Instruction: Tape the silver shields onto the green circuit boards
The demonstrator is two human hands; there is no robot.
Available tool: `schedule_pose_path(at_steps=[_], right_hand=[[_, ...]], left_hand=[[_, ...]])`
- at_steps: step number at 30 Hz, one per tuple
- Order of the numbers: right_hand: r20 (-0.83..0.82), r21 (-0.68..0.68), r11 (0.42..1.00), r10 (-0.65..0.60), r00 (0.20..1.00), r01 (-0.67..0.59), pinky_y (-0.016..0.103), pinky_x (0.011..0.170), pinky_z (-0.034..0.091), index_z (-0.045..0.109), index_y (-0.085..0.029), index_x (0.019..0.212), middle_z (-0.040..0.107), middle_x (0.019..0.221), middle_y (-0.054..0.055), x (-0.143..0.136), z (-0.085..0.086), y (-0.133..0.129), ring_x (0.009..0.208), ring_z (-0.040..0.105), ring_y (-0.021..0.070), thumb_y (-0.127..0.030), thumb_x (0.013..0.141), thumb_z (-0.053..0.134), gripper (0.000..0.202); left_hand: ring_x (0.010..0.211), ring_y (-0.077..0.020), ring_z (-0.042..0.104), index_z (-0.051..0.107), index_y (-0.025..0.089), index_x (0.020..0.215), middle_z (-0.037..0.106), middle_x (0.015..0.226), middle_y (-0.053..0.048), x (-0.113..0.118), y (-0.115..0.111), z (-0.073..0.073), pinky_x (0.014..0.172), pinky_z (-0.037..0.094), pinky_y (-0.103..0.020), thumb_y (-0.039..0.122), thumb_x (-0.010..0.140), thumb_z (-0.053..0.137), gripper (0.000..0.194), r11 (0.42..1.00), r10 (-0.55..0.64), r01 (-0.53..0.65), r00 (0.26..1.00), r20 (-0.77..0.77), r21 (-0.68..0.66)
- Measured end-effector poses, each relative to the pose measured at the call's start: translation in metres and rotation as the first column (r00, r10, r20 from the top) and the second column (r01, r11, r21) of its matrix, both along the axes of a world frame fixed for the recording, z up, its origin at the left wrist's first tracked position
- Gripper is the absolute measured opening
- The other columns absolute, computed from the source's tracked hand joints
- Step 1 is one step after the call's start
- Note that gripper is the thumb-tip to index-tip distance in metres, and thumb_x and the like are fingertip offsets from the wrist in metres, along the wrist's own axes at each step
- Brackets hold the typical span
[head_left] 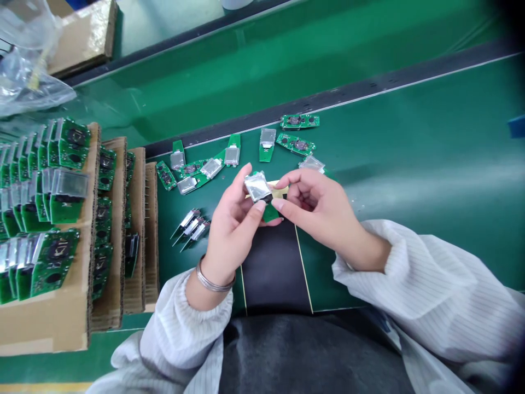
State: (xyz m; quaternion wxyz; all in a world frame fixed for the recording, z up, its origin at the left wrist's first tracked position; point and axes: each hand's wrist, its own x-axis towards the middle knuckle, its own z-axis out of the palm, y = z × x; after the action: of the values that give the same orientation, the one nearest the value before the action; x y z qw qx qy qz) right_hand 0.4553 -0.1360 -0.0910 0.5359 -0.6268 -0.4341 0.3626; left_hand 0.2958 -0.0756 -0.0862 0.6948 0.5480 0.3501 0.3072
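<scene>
My left hand (pixel 235 224) is closed round a small green circuit board with a silvery screen (pixel 258 186), holding it above a black strip (pixel 276 268) with yellow edges. The thumb presses near the screen's lower edge. My right hand (pixel 315 205) is at the board's right side, thumb and index finger bent towards each other at its lower corner. Whatever lies between those fingertips is too small to make out. Beyond my hands, several similar boards lie on the green mat, some with the screen (pixel 232 156) up, others showing components (pixel 296 144).
Cardboard racks (pixel 94 219) full of upright boards stand at the left. Beside them, a few boards (pixel 191 227) stand on edge. A dark rail (pixel 254 120) crosses behind the loose boards. Clear plastic bags (pixel 33 76) and a cardboard piece (pixel 88 33) are at the upper left.
</scene>
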Motion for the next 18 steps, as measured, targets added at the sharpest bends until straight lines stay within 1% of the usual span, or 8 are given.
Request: schedule_pose_path(at_steps=[3, 5, 7, 10, 12, 14, 18], right_hand=[[-0.14, -0.024, 0.998, 0.054, 0.989, -0.058, 0.025, 0.051, 0.037, 0.062, -0.019, 0.093, 0.047, 0.059, -0.009, -0.0027, -0.0022, 0.0015, 0.052, 0.043, 0.0094, -0.031, 0.079, 0.075, 0.023], [-0.19, -0.055, 0.995, 0.071, 0.979, -0.083, 0.025, 0.051, 0.038, 0.063, -0.018, 0.094, 0.049, 0.059, -0.008, -0.0034, -0.0033, 0.0025, 0.054, 0.044, 0.0098, -0.034, 0.077, 0.078, 0.027], [-0.232, -0.095, 0.988, 0.098, 0.968, -0.123, 0.025, 0.052, 0.041, 0.065, -0.017, 0.094, 0.051, 0.06, -0.007, -0.003, -0.0039, 0.0032, 0.056, 0.046, 0.0106, -0.035, 0.077, 0.079, 0.029], [-0.3, -0.132, 0.972, 0.146, 0.943, -0.192, 0.027, 0.057, 0.046, 0.065, -0.017, 0.093, 0.054, 0.064, -0.005, -0.0016, -0.0039, 0.0034, 0.06, 0.05, 0.0119, -0.036, 0.078, 0.079, 0.028], [-0.3, -0.127, 0.972, 0.154, 0.942, -0.199, 0.027, 0.057, 0.045, 0.065, -0.017, 0.092, 0.053, 0.064, -0.005, -0.0012, -0.004, 0.0031, 0.06, 0.049, 0.0117, -0.035, 0.078, 0.079, 0.027], [-0.26, -0.11, 0.978, 0.145, 0.955, -0.178, 0.026, 0.055, 0.04, 0.065, -0.017, 0.092, 0.049, 0.062, -0.007, -0.0011, -0.0044, 0.0027, 0.057, 0.045, 0.0106, -0.034, 0.078, 0.079, 0.026], [-0.174, -0.085, 0.985, 0.133, 0.976, -0.149, 0.027, 0.052, 0.032, 0.064, -0.016, 0.088, 0.039, 0.057, -0.01, -0.0014, -0.0055, 0.0021, 0.053, 0.035, 0.0092, -0.031, 0.081, 0.072, 0.019]], left_hand=[[0.109, -0.0212, 0.072, 0.051, 0.036, 0.149, 0.066, 0.138, -0.004, -0.0003, 0.0037, -0.0032, 0.084, 0.066, -0.031, 0.024, 0.089, 0.073, 0.065, 0.995, -0.025, 0.029, 0.999, 0.047, -0.099], [0.106, -0.0197, 0.073, 0.055, 0.035, 0.146, 0.066, 0.137, -0.004, -0.0008, 0.0039, -0.0045, 0.082, 0.067, -0.03, 0.023, 0.089, 0.073, 0.061, 0.989, -0.036, 0.044, 0.998, 0.059, -0.14], [0.105, -0.0199, 0.073, 0.058, 0.035, 0.143, 0.068, 0.134, -0.003, -0.001, 0.0031, -0.0049, 0.081, 0.067, -0.031, 0.024, 0.09, 0.072, 0.056, 0.985, -0.044, 0.053, 0.997, 0.059, -0.165], [0.107, -0.0222, 0.073, 0.059, 0.038, 0.143, 0.068, 0.134, -0.002, -0.0005, 0.0019, -0.0042, 0.083, 0.067, -0.034, 0.025, 0.09, 0.072, 0.056, 0.987, -0.021, 0.026, 0.999, 0.034, -0.157], [0.109, -0.024, 0.073, 0.059, 0.04, 0.143, 0.068, 0.135, -0.002, 0.0, 0.0014, -0.0032, 0.083, 0.068, -0.035, 0.024, 0.09, 0.073, 0.057, 0.991, -0.001, 0.004, 1.0, 0.018, -0.137], [0.11, -0.0248, 0.073, 0.06, 0.039, 0.142, 0.069, 0.135, -0.001, 0.0003, 0.0011, -0.0024, 0.082, 0.068, -0.036, 0.024, 0.09, 0.072, 0.056, 0.992, 0.0, 0.002, 1.0, 0.009, -0.124], [0.106, -0.0229, 0.074, 0.062, 0.037, 0.14, 0.069, 0.135, -0.002, -0.0001, 0.0016, -0.0039, 0.077, 0.068, -0.032, 0.024, 0.091, 0.071, 0.051, 0.995, -0.028, 0.029, 0.999, 0.016, -0.099]])
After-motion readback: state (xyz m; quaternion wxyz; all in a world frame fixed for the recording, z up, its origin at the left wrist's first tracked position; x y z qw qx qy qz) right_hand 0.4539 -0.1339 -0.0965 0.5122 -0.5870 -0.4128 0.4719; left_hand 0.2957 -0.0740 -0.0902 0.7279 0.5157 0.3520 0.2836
